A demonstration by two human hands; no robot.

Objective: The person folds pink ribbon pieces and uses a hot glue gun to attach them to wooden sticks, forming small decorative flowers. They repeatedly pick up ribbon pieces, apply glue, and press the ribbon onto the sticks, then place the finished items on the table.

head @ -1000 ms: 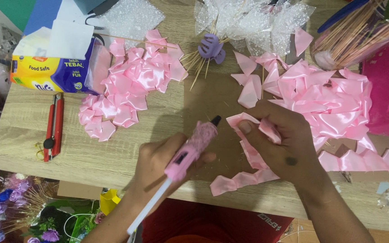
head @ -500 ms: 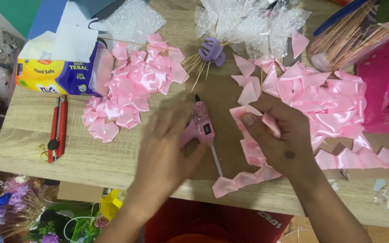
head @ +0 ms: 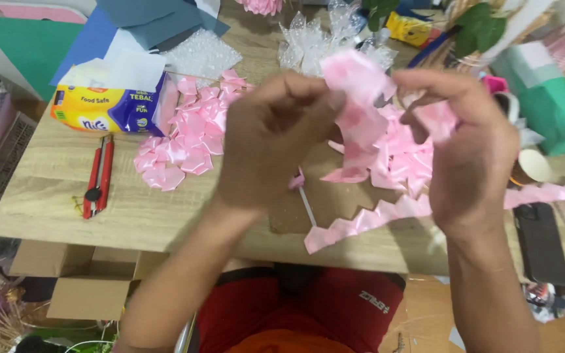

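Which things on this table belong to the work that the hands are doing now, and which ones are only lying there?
In use:
- left hand and right hand, both pinching the folded pink satin ribbon piece
- long pink zigzag ribbon strip
- pile of folded pink ribbon petals

Lying about:
- red utility knife
- yellow-and-blue tissue pack
- black phone
- clear cellophane bows

Home craft corner, wooden table (head: 67,196) crowded with folded pink ribbon petals (head: 184,140), clear cellophane bows (head: 308,42), coloured paper sheets (head: 132,19), red box cutter (head: 98,176), tissue pack (head: 109,108), cardboard box (head: 73,274) on floor
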